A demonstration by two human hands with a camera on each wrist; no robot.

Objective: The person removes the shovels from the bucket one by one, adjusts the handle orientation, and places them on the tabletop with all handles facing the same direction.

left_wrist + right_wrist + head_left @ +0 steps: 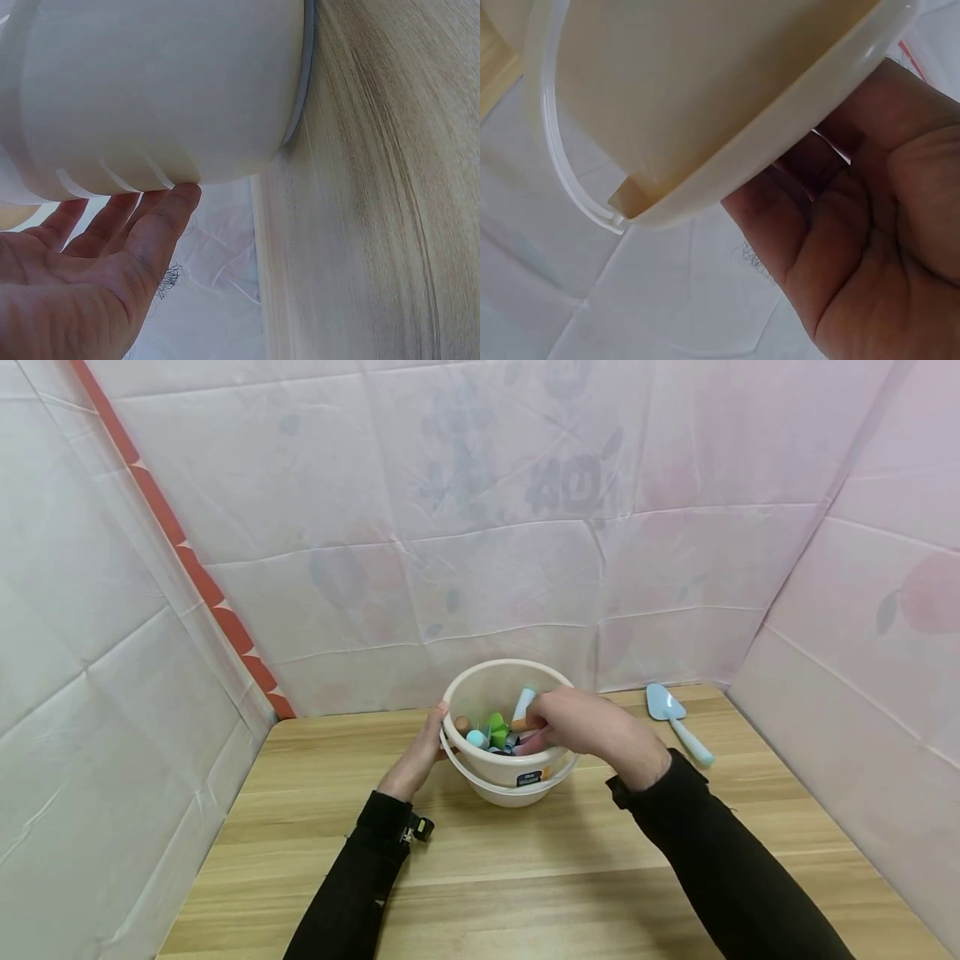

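Observation:
A cream plastic bucket [517, 768] stands on the wooden table [525, 877] and holds several small coloured toys, among them a green piece [497, 724] and a white and blue tube [522, 701]. My left hand [437, 728] rests flat against the bucket's left wall [150, 90], its fingers [161, 214] straight. Over the right rim my right hand [536, 727] reaches down among the toys. The rim [780, 142] crosses in front of that hand [870, 225] and hides its fingertips, so I cannot make out whether they hold anything.
A light blue toy shovel [678, 721] lies on the table to the right of the bucket, near the back corner. Pale sheets wall the table in on the left, back and right. The bucket's thin handle [562, 165] hangs down along its side.

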